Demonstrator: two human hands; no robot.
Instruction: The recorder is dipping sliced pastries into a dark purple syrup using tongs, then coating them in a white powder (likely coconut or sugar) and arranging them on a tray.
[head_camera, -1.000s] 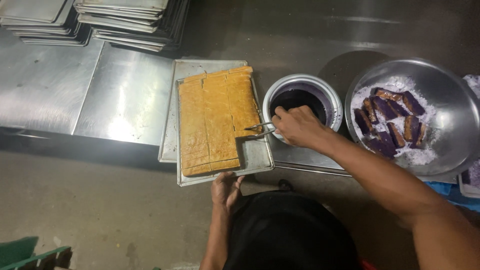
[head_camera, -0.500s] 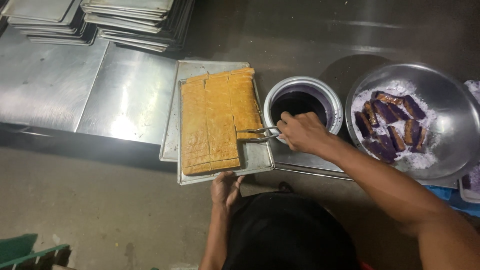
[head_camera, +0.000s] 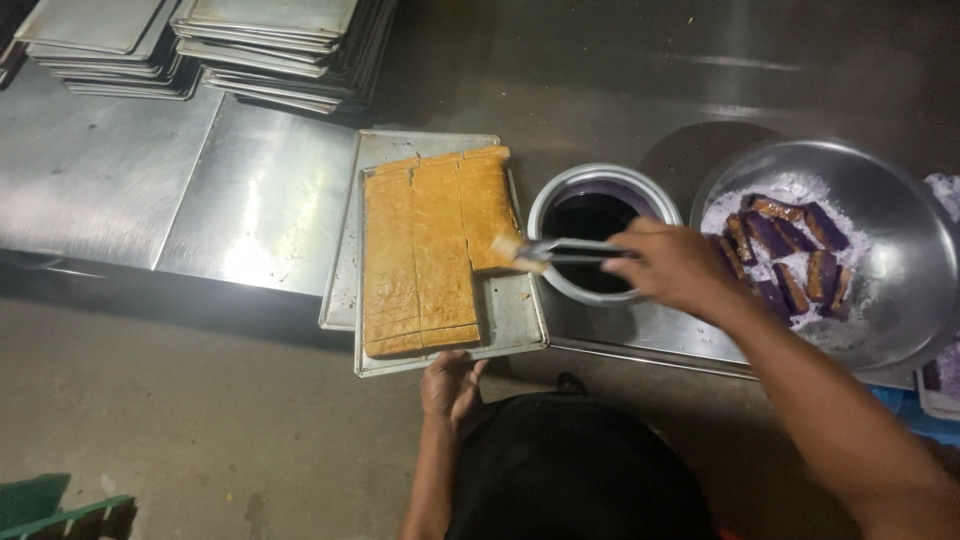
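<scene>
My left hand (head_camera: 452, 388) gripped the near edge of the tray (head_camera: 515, 320) holding the scored golden cake (head_camera: 430, 250). My right hand (head_camera: 678, 265) was clenched on metal tongs (head_camera: 570, 250), which pinched one cake piece (head_camera: 512, 249) at the tray's right edge, just beside the pot of dark purple liquid (head_camera: 598, 225). Farther right sat a bowl (head_camera: 900, 230) of coated pieces (head_camera: 785, 250); stacked trays (head_camera: 280, 45) lay beyond.

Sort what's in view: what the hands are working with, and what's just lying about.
In use: right hand, metal tongs, golden cake piece, scored golden slab, steel tray, left hand, dark-liquid pot.
Lying about: stacked metal trays, steel bowl of purple coated pieces.
</scene>
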